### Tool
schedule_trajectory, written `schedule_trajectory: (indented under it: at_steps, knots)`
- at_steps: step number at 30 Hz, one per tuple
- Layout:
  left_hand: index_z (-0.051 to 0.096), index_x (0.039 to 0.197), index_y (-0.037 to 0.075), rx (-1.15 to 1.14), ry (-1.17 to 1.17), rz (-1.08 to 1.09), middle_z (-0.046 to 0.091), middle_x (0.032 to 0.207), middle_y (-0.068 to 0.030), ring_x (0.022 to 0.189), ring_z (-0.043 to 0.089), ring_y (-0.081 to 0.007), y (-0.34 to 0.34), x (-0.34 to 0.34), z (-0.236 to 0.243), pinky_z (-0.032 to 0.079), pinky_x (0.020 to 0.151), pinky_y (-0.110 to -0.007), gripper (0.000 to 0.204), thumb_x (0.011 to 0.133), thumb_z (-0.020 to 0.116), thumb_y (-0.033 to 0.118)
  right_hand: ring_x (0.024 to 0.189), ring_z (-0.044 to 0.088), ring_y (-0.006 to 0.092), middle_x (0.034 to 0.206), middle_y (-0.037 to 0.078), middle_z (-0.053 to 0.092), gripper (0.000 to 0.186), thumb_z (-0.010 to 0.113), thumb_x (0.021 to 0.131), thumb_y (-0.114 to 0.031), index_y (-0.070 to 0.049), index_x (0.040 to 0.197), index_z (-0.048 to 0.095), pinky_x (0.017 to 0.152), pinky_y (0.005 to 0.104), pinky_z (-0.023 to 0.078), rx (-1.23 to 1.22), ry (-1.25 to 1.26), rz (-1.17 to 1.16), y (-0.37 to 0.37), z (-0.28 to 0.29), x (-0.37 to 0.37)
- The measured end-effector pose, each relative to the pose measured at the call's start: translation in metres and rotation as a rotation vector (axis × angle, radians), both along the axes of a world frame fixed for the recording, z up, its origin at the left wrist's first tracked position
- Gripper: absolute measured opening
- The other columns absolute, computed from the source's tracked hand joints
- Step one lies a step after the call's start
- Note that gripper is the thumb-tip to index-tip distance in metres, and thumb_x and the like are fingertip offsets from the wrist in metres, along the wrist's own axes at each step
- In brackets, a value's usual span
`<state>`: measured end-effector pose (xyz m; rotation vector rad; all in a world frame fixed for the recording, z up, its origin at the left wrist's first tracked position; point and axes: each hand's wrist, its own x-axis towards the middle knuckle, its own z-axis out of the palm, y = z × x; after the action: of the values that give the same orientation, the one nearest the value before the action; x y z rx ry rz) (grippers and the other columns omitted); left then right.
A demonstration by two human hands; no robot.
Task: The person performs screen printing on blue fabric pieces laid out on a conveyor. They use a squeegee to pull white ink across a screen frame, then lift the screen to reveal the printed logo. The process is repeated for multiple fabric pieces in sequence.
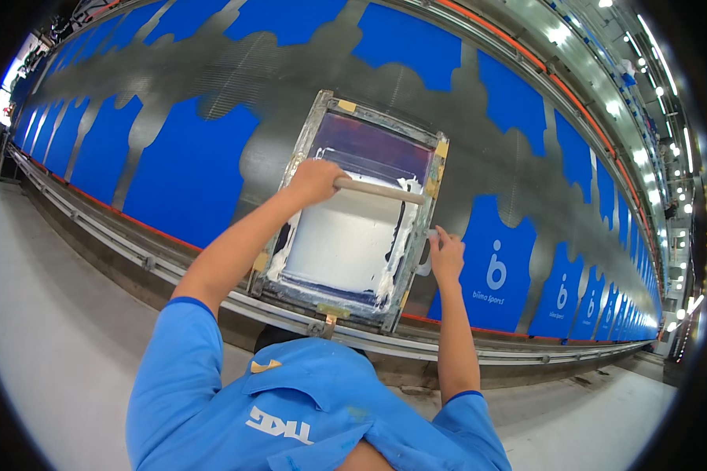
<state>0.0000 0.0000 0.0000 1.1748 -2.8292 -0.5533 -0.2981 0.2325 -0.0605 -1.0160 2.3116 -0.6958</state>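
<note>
A screen-printing frame (324, 102) lies on the long dark printing table, its mesh coated with white ink (338, 235) below a purplish upper band. A long squeegee (381, 191) with a pale rounded handle lies across the ink's upper part. My left hand (313, 180) is closed on the squeegee's left end. My right hand (446, 250) is at the right outer side of the frame, fingers bent around a small pale piece (433, 233) there, which I cannot make out clearly.
Blue shirt panels (182, 180) lie in rows along the table (267, 78), those to the right bearing white printed logos (496, 267). Metal rails (145, 263) run along the near edge beside a pale floor (71, 306). An orange conduit (550, 78) follows the far side, with bright lights beyond.
</note>
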Motion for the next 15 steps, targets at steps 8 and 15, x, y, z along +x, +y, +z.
schedule_trajectory:
  at_steps: [8,15]
  knots:
    - [0.079,0.111,0.024,0.055,-0.141,-0.056,0.077,0.100,-0.0068,0.096,0.073,-0.0282,-0.063,-0.051,0.028,0.057,0.085,-0.042,0.033,0.078,0.077,0.024,0.109,0.061,0.0249,0.108,0.003,0.072,0.041,0.084,0.076,-0.034,-0.019,0.114,0.077,0.089,0.0444,0.042,-0.208,0.617,0.498,-0.127,0.104,-0.002]
    - [0.080,0.107,0.028,-0.004,-0.130,-0.026,0.077,0.097,-0.0029,0.092,0.072,-0.0268,-0.043,-0.043,0.029,0.057,0.082,-0.042,0.028,0.079,0.075,0.022,0.096,0.068,0.0296,0.093,0.009,0.075,0.028,0.084,0.076,-0.031,-0.014,0.099,0.080,0.085,0.0432,0.048,-0.055,0.441,0.403,-0.124,0.056,0.015]
